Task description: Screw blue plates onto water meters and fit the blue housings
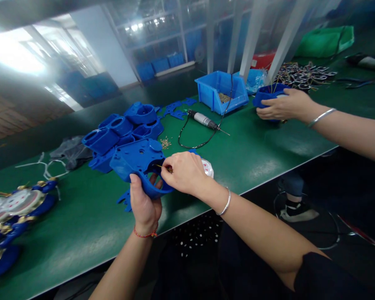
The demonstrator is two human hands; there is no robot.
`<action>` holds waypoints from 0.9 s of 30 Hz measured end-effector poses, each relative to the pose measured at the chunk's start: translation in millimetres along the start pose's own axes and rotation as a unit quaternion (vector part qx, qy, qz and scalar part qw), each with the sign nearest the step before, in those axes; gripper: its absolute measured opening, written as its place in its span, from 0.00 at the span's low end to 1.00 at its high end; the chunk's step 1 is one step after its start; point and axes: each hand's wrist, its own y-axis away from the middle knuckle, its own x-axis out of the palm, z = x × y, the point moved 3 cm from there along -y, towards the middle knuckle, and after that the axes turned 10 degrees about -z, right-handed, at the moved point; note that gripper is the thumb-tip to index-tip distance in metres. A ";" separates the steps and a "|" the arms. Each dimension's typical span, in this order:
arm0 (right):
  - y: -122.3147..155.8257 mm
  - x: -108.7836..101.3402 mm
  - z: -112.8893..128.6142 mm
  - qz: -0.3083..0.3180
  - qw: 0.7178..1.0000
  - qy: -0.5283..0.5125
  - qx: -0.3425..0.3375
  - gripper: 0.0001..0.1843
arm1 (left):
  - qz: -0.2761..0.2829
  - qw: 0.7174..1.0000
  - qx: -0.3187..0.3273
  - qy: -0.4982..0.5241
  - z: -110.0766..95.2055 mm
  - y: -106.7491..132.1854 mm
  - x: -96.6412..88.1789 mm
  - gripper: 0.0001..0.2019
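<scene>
My left hand (pixel 145 206) grips a blue plastic housing (pixel 134 156) from below, thumb on its near side, and holds it tilted above the table. The housing has a flat face with small holes and a large round opening. At that opening, my right hand (pixel 186 173) pinches a thin yellowish wire (pixel 158 166); its far end is hidden inside. Partly behind my right hand is a white round piece with red marks (pixel 208 168). Beyond the housing lie a small heap of screws (pixel 165 143) and an electric screwdriver (pixel 203 120) with a black cord.
Blue housings (pixel 121 125) are piled behind my hands, near flat blue parts (pixel 175 109). A blue bin (pixel 217 93) holds small brass-coloured pieces. At left sit assembled blue-and-gold pieces (pixel 21 204). A co-worker's hand (pixel 283 104) holds another blue housing (pixel 265 95) at right, beside bundled wires (pixel 303 76).
</scene>
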 end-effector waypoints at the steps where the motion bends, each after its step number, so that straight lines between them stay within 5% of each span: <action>1: 0.0 0.2 0.4 0.001 1.000 0.000 -0.002 0.15 | -0.001 1.000 0.000 0.000 0.5 0.9 0.6 0.29; 16: 2.7 0.1 5.6 0.011 1.000 -0.011 0.001 0.15 | 0.027 0.999 0.028 0.035 6.8 6.0 6.6 0.24; 22: 4.7 4.1 -3.6 0.001 0.991 -0.121 0.055 0.09 | 0.023 0.998 0.036 0.043 8.0 7.4 5.7 0.17; 27: 2.2 -1.1 -24.2 0.004 0.955 -0.269 0.127 0.14 | 0.068 0.994 0.080 -0.027 5.4 11.1 9.1 0.30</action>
